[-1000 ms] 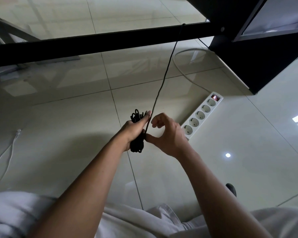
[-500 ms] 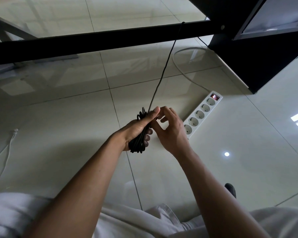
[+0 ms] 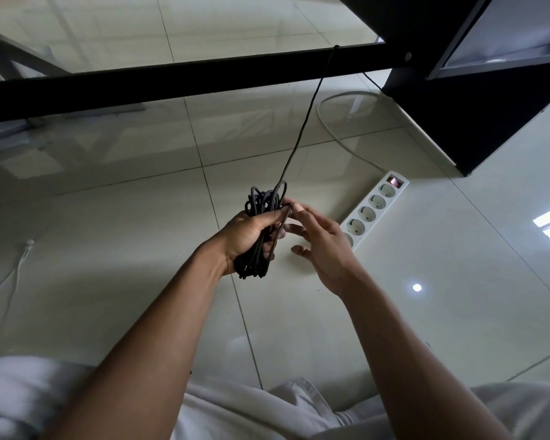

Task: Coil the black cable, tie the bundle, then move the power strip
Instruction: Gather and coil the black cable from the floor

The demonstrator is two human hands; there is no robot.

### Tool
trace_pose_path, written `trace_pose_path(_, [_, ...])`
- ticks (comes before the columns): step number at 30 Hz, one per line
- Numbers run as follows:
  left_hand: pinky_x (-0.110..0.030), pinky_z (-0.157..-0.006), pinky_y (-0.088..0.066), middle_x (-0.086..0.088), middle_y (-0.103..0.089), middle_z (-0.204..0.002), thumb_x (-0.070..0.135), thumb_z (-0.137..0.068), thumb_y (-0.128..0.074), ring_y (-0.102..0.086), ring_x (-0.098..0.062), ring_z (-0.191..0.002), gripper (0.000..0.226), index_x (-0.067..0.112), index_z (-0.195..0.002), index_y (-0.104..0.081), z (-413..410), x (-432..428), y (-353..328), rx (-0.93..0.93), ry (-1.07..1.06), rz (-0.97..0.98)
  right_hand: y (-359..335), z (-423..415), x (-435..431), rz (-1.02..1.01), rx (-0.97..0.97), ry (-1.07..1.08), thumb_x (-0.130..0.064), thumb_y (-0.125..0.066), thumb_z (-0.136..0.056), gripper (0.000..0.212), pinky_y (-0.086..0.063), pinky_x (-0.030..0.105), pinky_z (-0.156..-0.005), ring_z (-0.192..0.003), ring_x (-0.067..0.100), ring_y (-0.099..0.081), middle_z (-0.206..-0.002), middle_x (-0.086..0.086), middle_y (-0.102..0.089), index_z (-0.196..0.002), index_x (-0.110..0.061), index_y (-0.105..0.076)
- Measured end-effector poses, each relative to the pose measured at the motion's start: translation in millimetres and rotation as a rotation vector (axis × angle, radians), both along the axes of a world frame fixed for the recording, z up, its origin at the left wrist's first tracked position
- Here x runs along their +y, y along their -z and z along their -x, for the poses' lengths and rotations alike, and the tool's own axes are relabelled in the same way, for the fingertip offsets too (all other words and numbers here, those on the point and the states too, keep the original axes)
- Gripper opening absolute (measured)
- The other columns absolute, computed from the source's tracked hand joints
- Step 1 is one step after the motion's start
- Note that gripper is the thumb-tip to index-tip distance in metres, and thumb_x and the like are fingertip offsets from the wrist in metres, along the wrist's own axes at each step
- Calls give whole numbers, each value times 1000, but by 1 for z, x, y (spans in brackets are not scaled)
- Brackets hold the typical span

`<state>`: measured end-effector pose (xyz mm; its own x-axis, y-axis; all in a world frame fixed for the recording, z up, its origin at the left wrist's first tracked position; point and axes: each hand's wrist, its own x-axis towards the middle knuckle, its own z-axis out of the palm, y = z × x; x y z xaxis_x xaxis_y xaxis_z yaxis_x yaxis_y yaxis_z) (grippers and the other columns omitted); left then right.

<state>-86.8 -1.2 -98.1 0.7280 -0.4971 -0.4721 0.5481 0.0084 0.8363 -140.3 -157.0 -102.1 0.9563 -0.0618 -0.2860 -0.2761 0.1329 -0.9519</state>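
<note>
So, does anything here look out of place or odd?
Nothing looks damaged or spilled. The left hand holds the black cable bundle, with one strand running up to the black table bar. The power strip lies slantwise on the floor tiles, its switch lit red.

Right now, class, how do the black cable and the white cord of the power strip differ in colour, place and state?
The black cable is dark; the white cord is pale. The black cable is mostly bundled in the left hand, one strand rising taut to the desk bar; the white cord lies loose on the floor in an open curve. The right hand touches the black cable, not the white cord. Both are thin and flexible.
</note>
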Motion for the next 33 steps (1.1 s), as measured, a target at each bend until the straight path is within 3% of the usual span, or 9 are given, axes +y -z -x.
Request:
trace_pose_path(3, [-24, -43, -40, -10, -55, -71, 42, -94, -69, -40, -13, -43, 33, 15, -75, -72, 2, -3, -1, -4, -19, -50, 1, 1, 1, 75, -27, 25, -52, -58, -99, 32, -47, 32, -80, -97, 13, -63, -114, 1, -73, -116, -31, -75])
trace_pose_path(5, [-23, -42, -40, -8, -58, -71, 43, -94, -69, -40, -12, -42, 30, 18, -78, -77, 4, -5, 1, 31, -45, -49, 2, 0, 1, 97, -23, 56, -48, -62, -98, 31, -48, 30, -77, -92, 12, -65, -106, 1, -74, -114, -26, -77])
trace_pose_path(9, [-23, -43, -39, -4, -62, -72, 46, -92, -70, -42, -11, -43, 39, 10, -105, -61, 4, -6, 7, 114, -62, -45, 5, -3, -3, 78, 7, 81, -28, -62, -102, 20, -49, 26, -73, -91, 9, -66, -99, -7, -75, -115, -23, -76])
trace_pose_path(15, [-27, -49, -42, -1, -63, -65, 52, -88, -72, -43, -13, -47, 40, 14, -88, -59, 3, -9, 5, 40, 10, -90, 2, -7, -4, 53, -38, 228, -26, -75, -92, 12, -49, 16, -63, -77, 3, -65, -81, -5, -73, -102, -22, -71])
trace_pose_path(19, [-30, -55, -45, -3, -67, -71, 53, -88, -70, -45, -15, -50, 40, 14, -92, -63, 7, -16, -1, -27, 37, -73, 0, -9, -3, 5, -45, 333, -28, -82, -86, 18, -46, 26, -69, -77, 15, -62, -80, 0, -73, -91, -23, -66])
trace_pose_path(22, [-30, -56, -42, 3, -52, -61, 48, -93, -66, -43, -13, -51, 31, 19, -86, -61, 8, -18, -9, -82, 102, -45, -7, -10, 0, -4, -83, 389, -28, -84, -84, 22, -42, 30, -67, -73, 19, -54, -78, 5, -69, -85, -22, -62])
trace_pose_path(26, [-29, -52, -43, 3, -40, -59, 46, -93, -70, -40, -12, -49, 30, 22, -76, -64, 6, -14, -17, -179, 106, -67, -19, -7, 1, 27, -129, 377, -27, -84, -84, 21, -43, 18, -57, -61, 8, -53, -69, -4, -66, -83, -18, -64])
trace_pose_path(30, [-34, -60, -44, 2, -43, -52, 38, -92, -70, -42, -16, -47, 42, 21, -58, -53, 6, -14, -19, -276, 33, -263, -25, -2, -3, 84, -75, 332, -41, -66, -97, 24, -47, 20, -65, -74, 4, -61, -83, -9, -75, -93, -18, -71])
trace_pose_path(33, [-34, -64, -45, 3, -52, -51, 36, -91, -68, -49, -18, -49, 33, 17, -65, -62, 6, -15, -19, -322, -88, -374, -33, 0, 1, 80, 3, 233, -48, -53, -103, 37, -50, 27, -73, -93, 11, -66, -104, -5, -76, -111, -18, -72])
